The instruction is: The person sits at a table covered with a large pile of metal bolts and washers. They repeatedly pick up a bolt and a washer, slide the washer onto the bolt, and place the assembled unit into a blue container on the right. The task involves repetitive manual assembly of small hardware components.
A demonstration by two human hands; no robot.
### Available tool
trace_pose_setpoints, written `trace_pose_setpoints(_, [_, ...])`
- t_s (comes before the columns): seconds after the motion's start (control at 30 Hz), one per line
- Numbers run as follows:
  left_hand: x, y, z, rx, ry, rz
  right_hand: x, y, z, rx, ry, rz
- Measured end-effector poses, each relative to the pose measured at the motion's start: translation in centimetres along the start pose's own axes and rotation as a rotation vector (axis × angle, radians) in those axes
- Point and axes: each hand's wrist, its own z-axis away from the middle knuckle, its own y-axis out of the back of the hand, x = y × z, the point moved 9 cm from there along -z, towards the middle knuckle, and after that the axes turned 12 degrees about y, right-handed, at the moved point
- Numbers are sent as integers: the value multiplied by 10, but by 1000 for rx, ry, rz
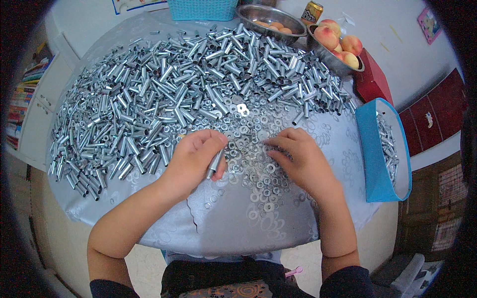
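Observation:
A shiny metal tube (214,165) is in my left hand (197,156), held tilted between the thumb and curled fingers, its lower end sticking out. My right hand (301,157) reaches over loose flat washers (261,171), its thumb and forefinger slightly apart at their edge. No object shows plainly between those fingertips; the other fingers are partly hidden. A wide heap of similar metal tubes (179,74) spreads behind and to the left of my hands. Small nuts and washers lie mixed along its near side.
A blue fabric bin (373,154) with metal parts stands at the right. Along the back are a light-blue basket (201,11), a metal bowl (243,20) of eggs, a can (312,12), a bowl (329,55) of peaches and a red box (376,79). A silvery cloth (223,233) covers the rounded table.

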Motion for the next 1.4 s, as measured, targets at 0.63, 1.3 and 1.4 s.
trace_pose_setpoints(0.63, [-14, -3, -4, 95, 7, -65, -61, -13, -7, 47, 67, -697])
trace_pose_setpoints(1.3, [-4, 11, 2, 236, -128, 164, -61, -2, -8, 180, 113, -531])
trace_pose_setpoints(1.4, [-3, 14, 4, 260, -165, 195, -66, 2, -9, 208, 179, -478])
